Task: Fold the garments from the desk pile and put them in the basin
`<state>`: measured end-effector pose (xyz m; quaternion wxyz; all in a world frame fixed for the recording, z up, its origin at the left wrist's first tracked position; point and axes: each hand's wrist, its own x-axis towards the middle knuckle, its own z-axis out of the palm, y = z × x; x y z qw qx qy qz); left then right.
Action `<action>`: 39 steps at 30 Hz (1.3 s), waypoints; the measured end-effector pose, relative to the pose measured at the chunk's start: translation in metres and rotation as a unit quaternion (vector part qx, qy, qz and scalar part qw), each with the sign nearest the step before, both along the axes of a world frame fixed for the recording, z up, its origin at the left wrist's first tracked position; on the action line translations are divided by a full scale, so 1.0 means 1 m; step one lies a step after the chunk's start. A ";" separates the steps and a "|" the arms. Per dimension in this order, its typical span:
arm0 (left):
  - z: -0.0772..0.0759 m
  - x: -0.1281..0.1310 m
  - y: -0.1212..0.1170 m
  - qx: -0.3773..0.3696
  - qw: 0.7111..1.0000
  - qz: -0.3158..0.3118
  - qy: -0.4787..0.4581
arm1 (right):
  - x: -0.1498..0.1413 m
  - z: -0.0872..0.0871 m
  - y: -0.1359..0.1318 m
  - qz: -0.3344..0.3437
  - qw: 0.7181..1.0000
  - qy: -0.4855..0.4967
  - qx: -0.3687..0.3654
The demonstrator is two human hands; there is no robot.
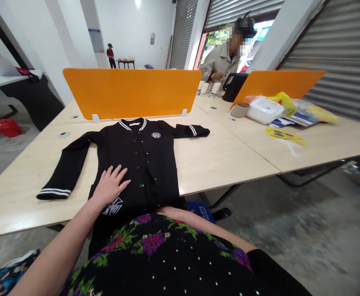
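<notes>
A black jacket [130, 152] with white-striped collar and cuffs lies front side up on the table, its collar toward the orange divider. One sleeve stretches out to the left; the other is bent and folded short on the right. My left hand [112, 185] rests flat on the lower left front of the jacket, fingers spread, just above a white printed emblem. At the table's front edge, my right hand [164, 211] is by the jacket's hem, close to my body. Its fingers are hidden by the dark cloth.
An orange divider [133, 92] stands behind the jacket on the pale wooden table [217, 164]. To the right are a white plastic box [264, 109], a yellow fan [285, 135], paper cups [215, 89] and a black kettle [232, 86]. A person [223, 61] stands beyond the table.
</notes>
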<state>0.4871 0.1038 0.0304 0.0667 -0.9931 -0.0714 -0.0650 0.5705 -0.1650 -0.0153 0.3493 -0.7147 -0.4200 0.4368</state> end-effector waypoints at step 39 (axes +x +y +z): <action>0.020 0.085 -0.001 -0.238 0.970 0.010 -0.041 | 0.186 0.079 0.218 -0.201 0.822 -0.520 -0.116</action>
